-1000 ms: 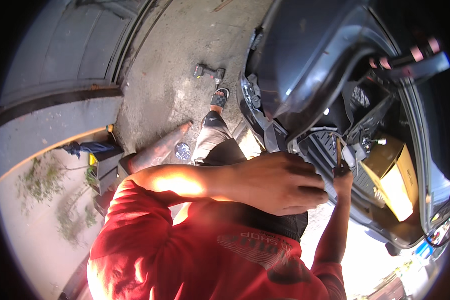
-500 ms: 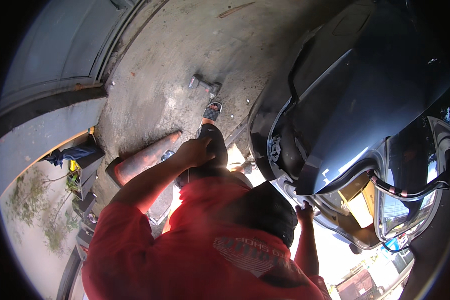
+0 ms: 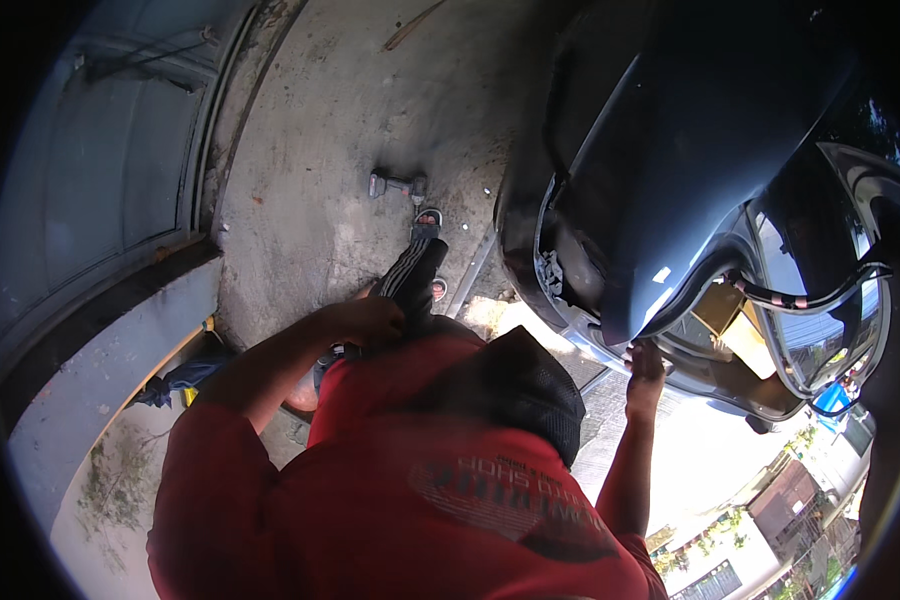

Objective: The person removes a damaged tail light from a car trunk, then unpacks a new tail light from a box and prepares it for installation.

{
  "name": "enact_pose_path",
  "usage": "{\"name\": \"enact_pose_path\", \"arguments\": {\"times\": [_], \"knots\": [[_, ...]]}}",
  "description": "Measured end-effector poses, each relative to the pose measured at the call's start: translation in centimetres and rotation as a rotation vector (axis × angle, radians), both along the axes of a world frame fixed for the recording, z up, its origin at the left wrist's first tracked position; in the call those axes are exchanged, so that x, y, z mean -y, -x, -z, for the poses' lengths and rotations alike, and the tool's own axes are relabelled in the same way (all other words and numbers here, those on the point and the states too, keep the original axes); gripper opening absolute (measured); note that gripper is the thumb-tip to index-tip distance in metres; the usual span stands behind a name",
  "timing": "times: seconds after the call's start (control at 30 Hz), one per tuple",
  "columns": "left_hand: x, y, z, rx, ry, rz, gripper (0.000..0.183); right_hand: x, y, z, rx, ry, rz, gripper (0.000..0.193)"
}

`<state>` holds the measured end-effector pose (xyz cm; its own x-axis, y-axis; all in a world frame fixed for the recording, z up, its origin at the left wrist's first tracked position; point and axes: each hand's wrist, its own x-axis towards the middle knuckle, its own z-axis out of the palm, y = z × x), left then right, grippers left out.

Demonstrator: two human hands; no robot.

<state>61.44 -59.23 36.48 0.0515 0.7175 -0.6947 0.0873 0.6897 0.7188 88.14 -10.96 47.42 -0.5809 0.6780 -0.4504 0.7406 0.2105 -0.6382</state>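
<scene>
My left hand (image 3: 368, 322) is low against my dark trouser leg (image 3: 410, 278), which has pale stripes down its side. Shadow hides most of its fingers. On the other side, my right hand (image 3: 646, 364) reaches up to the lower edge of a dark, glossy car (image 3: 690, 190). Its fingers look stretched out, with their tips touching the bodywork. No loose thing shows in that hand. A cordless drill (image 3: 398, 186) lies on the concrete just beyond my sandalled foot (image 3: 427, 222).
The car fills the right side, with a bare opening (image 3: 560, 275) in its corner and a black seal-like strip (image 3: 790, 298) bearing pinkish bands. A low wall (image 3: 110, 330) and a grey metal door (image 3: 120, 150) stand at the left. Dark cloth (image 3: 195, 372) lies by the wall.
My left hand has drawn back lower along my leg. The right hand has shifted up and right along the car's edge. The view has turned slightly, and the reddish cylinder is now mostly hidden.
</scene>
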Motion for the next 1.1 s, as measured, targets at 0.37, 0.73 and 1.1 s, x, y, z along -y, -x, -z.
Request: {"name": "enact_pose_path", "arguments": {"times": [0.37, 0.73, 1.1], "knots": [[1.3, 5.7, -6.6, 0.107, 0.173, 0.188, 0.025, 8.0, -6.2, -2.5, -0.363, -0.057, 0.401, 0.044], [-0.9, 21.0, -7.5, 0.064, 0.277, 0.310, 0.022, 8.8, 13.4, -5.3, -0.308, -0.295, 0.489, 0.074], [-5.2, 28.7, 0.8, 0.307, 0.497, 0.810, 0.031, 9.1, 13.6, -1.3, -0.325, -0.304, 0.781, 0.048]]}}
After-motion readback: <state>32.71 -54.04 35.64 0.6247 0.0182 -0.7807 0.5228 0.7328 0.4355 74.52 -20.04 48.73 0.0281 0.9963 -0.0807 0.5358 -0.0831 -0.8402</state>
